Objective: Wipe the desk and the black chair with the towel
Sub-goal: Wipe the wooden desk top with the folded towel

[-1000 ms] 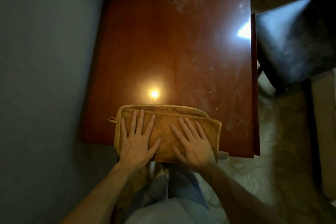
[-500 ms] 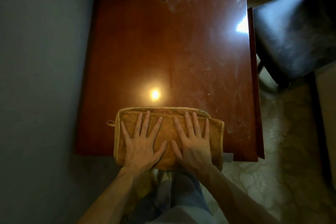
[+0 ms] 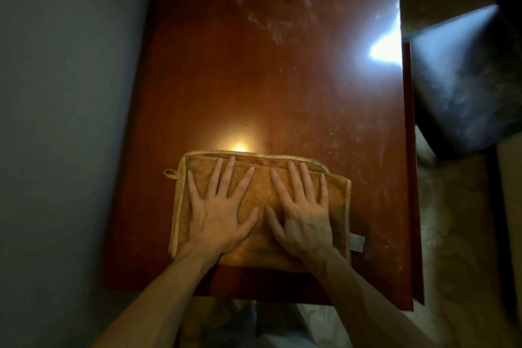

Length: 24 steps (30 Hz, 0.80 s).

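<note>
Your left hand (image 3: 219, 213) and right hand (image 3: 303, 215) press flat, fingers spread wide, on the folded orange terry towel (image 3: 261, 198); beyond your fingertips, the glossy red-brown wooden desk (image 3: 282, 79) shows smears.

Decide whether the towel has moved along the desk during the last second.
Yes. The towel has slid forward, toward the far end of the desk: before it overhung the near edge, now it lies wholly on the top.

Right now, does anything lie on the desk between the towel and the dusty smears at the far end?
Nothing visible does. The left hand and right hand press flat on the towel, and the desk ahead shows only the smears and light glare. The black chair stands off the right edge.
</note>
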Each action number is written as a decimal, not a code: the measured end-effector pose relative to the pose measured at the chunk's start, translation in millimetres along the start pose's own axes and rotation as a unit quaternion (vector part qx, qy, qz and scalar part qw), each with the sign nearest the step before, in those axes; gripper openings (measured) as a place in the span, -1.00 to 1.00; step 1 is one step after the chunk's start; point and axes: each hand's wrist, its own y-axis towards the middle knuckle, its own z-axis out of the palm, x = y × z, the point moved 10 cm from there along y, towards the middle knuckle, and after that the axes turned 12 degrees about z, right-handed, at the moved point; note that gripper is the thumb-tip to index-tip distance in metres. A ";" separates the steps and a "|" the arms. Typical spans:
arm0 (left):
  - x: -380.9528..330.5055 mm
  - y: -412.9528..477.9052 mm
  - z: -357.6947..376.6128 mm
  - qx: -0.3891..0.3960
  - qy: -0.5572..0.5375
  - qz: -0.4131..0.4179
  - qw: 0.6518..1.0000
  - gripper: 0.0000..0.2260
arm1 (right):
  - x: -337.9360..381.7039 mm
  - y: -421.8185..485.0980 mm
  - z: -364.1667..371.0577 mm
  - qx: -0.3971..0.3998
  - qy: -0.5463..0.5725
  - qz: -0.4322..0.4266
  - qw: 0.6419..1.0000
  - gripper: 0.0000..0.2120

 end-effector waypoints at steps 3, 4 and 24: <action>10.4 29.6 -6.4 -0.005 0.001 0.007 1.000 -0.30 | 0.3 29.3 -8.1 -0.014 -0.005 -0.007 1.000 -0.28; 14.4 40.4 -9.2 -0.008 0.000 0.006 1.000 -0.30 | -0.2 40.7 -10.7 -0.015 -0.007 -0.009 1.000 -0.28; 94.9 253.1 -48.6 -0.022 -0.021 -0.010 1.000 -0.31 | -18.1 257.4 -60.6 -0.065 -0.008 0.037 0.997 -0.30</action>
